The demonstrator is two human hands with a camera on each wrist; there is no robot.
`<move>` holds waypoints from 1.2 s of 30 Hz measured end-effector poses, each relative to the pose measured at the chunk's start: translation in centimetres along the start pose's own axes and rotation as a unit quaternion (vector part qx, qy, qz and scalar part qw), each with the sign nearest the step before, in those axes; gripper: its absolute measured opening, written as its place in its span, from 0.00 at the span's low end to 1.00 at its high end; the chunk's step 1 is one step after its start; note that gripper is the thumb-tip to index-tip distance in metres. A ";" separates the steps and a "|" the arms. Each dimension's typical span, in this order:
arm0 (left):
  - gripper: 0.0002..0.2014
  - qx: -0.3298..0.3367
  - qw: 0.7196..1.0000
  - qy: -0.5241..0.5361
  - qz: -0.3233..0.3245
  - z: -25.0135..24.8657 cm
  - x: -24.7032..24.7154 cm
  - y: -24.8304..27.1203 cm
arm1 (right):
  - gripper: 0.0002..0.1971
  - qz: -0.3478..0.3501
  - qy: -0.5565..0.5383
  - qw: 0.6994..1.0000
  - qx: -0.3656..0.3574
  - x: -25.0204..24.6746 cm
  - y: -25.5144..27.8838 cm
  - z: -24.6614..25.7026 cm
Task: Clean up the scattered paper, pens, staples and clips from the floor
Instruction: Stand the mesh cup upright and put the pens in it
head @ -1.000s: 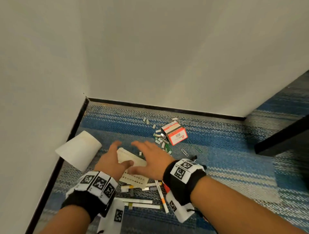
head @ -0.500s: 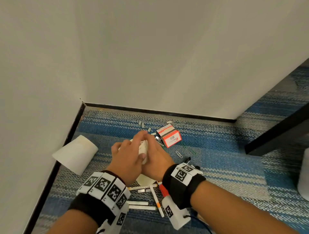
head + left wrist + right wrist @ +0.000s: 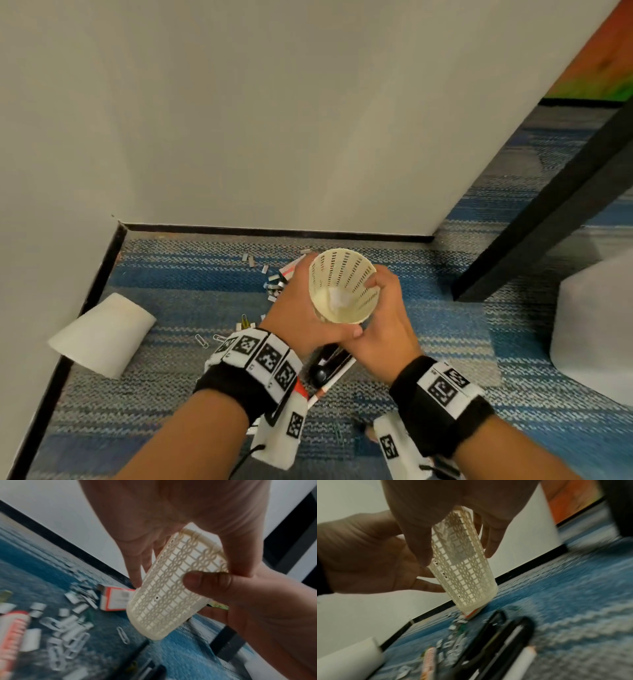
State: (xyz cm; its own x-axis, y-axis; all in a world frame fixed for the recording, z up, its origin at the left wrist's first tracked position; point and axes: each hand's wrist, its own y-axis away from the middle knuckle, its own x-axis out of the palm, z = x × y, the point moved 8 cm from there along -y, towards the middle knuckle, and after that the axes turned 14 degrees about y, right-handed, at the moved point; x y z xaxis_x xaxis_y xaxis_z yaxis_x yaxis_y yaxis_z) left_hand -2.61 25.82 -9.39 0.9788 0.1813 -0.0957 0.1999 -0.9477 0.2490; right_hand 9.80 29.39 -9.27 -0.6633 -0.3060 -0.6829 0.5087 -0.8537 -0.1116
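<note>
Striped blue carpet (image 3: 428, 308) beneath cream lattice plastic cup (image 3: 342, 286), left hand (image 3: 301, 308) and right hand (image 3: 387, 325) both wrapped around it.

A cream lattice pen cup (image 3: 342, 286) is held upright above the floor near the frame's centre, its mouth open to the head camera and a small pale scrap lying on its bottom. Left of it on the blue carpet, silver staple strips (image 3: 251, 262) lie scattered beside a red-and-white staple box (image 3: 115, 600). Paper clips (image 3: 202, 341) lie lower left, and a white pen (image 3: 329, 385) below the cup.
</note>
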 end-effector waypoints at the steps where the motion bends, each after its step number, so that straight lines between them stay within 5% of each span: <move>1: 0.52 0.011 1.000 0.001 0.011 -0.1 1.1 -0.6 | 0.38 -0.011 0.023 1.000 0.004 -0.9 0.3 -0.8; 6: 0.50 0.027 0.998 -0.033 0.050 0.2 5.1 -2.3 | 0.47 -0.076 0.081 0.992 0.062 -4.1 1.5 -5.1; 12: 0.20 0.015 0.991 -0.127 -0.028 2.8 3.4 -1.2 | 0.49 -0.096 0.096 0.986 0.100 -3.5 2.2 -8.8; 20: 0.09 0.007 0.981 -0.193 -0.002 4.6 3.0 -0.2 | 0.57 -0.091 0.105 0.985 0.100 -4.4 2.2 -8.6; 23: 0.12 -0.001 0.985 -0.173 -0.014 5.0 2.3 0.0 | 0.58 -0.093 0.155 0.980 0.082 -6.3 2.0 -7.7; 27: 0.20 -0.019 0.983 -0.182 -0.013 5.3 2.2 0.3 | 0.55 0.006 0.136 0.987 0.082 -4.2 1.3 -7.8; 33: 0.54 -0.006 0.998 -0.069 -0.002 4.1 3.4 -0.3 | 0.55 0.031 0.006 0.997 0.071 -4.6 -0.4 -5.7; 36: 0.52 0.018 0.999 0.034 -0.003 3.2 3.9 -0.8 | 0.56 0.081 -0.049 0.994 0.053 -3.6 -0.4 -4.5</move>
State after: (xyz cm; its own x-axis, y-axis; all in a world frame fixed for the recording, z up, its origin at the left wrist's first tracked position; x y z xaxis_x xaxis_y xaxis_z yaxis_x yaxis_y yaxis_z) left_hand 0.87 26.47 -13.01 0.9787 0.2030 -0.0304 0.2048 -0.9551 0.2143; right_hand 14.46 32.76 -9.96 -0.6311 -0.4779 -0.6110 0.5560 -0.8280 0.0733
